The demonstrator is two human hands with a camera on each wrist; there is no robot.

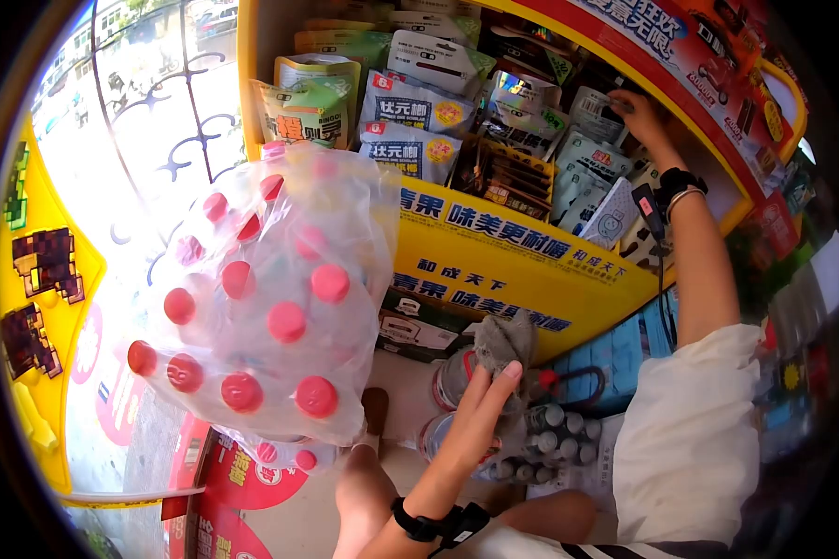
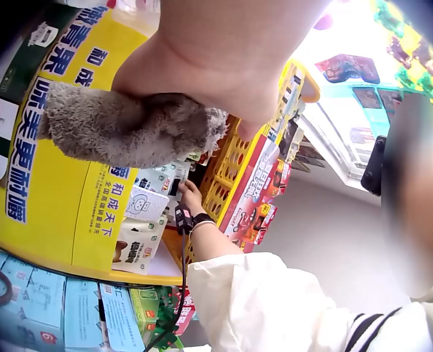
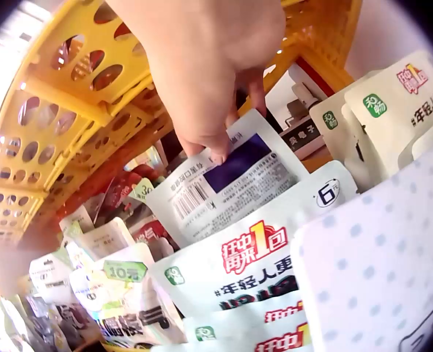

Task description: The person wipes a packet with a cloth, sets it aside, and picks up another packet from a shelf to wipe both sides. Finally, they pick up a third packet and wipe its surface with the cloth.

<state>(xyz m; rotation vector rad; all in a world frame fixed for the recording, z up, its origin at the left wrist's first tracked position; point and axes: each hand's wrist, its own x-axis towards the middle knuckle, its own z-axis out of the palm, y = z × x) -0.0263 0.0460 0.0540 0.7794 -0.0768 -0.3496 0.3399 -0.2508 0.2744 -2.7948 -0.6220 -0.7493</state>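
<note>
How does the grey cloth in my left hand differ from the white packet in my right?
The grey cloth is fluffy and plain; the white packet is smooth, with a barcode and dark patch. The left hand holds the cloth outside the yellow display stand; the right hand pinches the packet's top edge among other packets inside it.
</note>
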